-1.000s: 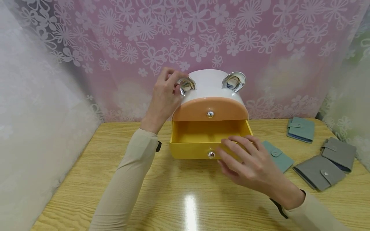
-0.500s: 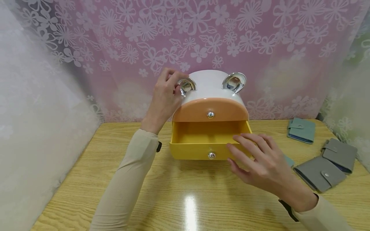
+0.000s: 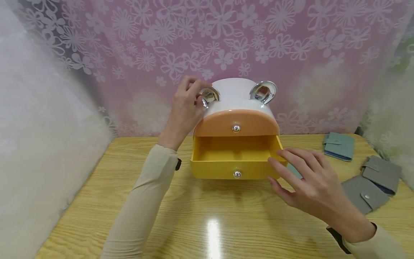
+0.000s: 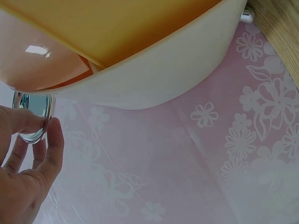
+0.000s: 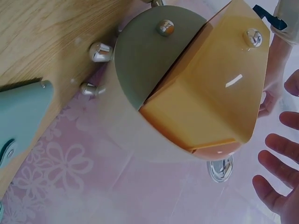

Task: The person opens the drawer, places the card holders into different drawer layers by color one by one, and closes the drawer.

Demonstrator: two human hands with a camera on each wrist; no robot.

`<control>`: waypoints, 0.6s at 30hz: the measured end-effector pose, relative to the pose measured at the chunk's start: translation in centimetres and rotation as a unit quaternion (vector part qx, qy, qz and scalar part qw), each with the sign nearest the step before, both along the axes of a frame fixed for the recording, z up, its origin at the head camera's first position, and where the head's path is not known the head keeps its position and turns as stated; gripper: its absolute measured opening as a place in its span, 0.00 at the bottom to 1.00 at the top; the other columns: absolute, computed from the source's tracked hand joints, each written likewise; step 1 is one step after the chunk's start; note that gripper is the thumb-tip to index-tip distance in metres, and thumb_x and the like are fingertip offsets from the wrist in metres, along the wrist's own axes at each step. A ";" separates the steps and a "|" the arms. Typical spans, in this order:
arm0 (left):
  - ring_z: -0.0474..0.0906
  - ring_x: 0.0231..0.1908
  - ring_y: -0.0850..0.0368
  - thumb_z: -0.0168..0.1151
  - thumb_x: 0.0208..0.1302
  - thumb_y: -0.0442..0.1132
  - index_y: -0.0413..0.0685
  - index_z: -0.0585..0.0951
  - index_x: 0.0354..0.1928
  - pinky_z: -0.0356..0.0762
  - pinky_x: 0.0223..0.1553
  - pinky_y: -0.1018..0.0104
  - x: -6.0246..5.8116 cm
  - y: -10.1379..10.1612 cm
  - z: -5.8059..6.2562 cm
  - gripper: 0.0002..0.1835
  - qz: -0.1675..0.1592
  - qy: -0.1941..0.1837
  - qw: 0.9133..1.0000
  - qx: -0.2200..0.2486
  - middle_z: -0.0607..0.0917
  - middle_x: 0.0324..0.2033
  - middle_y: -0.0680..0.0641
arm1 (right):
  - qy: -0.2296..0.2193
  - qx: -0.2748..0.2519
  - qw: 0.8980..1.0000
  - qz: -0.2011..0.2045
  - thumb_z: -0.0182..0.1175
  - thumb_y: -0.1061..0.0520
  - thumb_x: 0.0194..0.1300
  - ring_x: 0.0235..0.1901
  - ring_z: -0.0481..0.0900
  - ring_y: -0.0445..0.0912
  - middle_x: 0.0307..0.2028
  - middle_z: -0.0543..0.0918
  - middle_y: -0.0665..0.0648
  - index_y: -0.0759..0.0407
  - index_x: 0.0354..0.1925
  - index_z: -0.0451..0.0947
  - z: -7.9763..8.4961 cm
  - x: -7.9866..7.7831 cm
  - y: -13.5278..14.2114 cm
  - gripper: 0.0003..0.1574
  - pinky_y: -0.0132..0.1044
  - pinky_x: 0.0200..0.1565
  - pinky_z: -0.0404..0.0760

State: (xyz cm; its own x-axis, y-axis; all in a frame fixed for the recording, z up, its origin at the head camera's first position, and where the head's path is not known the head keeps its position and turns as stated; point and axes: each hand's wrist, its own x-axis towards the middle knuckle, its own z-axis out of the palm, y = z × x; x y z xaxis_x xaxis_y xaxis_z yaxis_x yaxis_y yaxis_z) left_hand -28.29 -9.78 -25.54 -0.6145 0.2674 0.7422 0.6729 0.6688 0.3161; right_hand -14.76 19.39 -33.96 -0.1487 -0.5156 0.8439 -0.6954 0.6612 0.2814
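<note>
A small rounded chest of drawers (image 3: 234, 90), white with silver ears, stands at the back of the table. Its yellow drawer (image 3: 213, 171) is pulled out, and the bare inside floor shows. My left hand (image 3: 184, 109) pinches the left silver ear (image 3: 211, 95); in the left wrist view the thumb lies on the ear's face (image 4: 37, 105) with fingers behind. My right hand (image 3: 312, 183), fingers spread and holding nothing, hovers by the drawer's front right corner. Above that drawer the orange drawer (image 3: 255, 124) is shut. A grey-green drawer (image 5: 145, 51) below it shows in the right wrist view.
Right of the chest lie a green wallet (image 3: 339, 146) and two overlapping grey wallets (image 3: 383, 174). Another green wallet (image 3: 293, 171) is mostly hidden behind my right hand. A pink flowered curtain (image 3: 155, 46) hangs close behind the chest.
My right hand has moved right, from near the yellow drawer's knob to its right corner, now covering much of the nearest green wallet. My left hand stays on the ear.
</note>
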 end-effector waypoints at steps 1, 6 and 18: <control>0.76 0.43 0.50 0.51 0.66 0.21 0.44 0.82 0.53 0.83 0.45 0.64 0.0 0.0 0.0 0.19 0.001 0.000 1.000 -0.001 0.76 0.49 0.41 | 0.001 -0.004 1.000 -0.001 0.52 0.42 0.75 0.41 0.80 0.67 0.44 0.86 0.70 0.64 0.47 0.86 0.0 0.0 0.1 0.29 0.58 0.36 0.73; 0.75 0.43 0.50 0.52 0.66 0.22 0.44 0.82 0.53 0.84 0.46 0.64 0.0 -0.1 0.0 0.19 0.002 -0.002 1.000 -0.003 0.75 0.50 0.41 | 0.001 -0.014 1.000 -0.017 0.51 0.39 0.75 0.40 0.81 0.68 0.44 0.86 0.70 0.64 0.48 0.85 0.0 0.2 0.9 0.31 0.60 0.35 0.74; 0.76 0.43 0.50 0.52 0.67 0.22 0.44 0.82 0.54 0.84 0.46 0.64 0.2 -0.1 0.1 0.19 0.005 -0.005 1.000 -0.002 0.75 0.49 0.41 | -0.003 -0.027 0.999 -0.035 0.50 0.38 0.76 0.37 0.80 0.70 0.42 0.86 0.71 0.66 0.47 0.85 0.0 0.5 2.3 0.34 0.60 0.33 0.71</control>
State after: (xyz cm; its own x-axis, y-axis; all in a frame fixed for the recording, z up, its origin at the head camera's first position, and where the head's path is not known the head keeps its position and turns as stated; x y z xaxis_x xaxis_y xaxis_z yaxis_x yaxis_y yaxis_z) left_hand -28.14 -9.86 -25.45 -0.6244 0.2648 0.7349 0.6635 0.6762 0.3200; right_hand -14.29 21.71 -33.92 -0.1870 -0.4583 0.8689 -0.6488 0.7217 0.2411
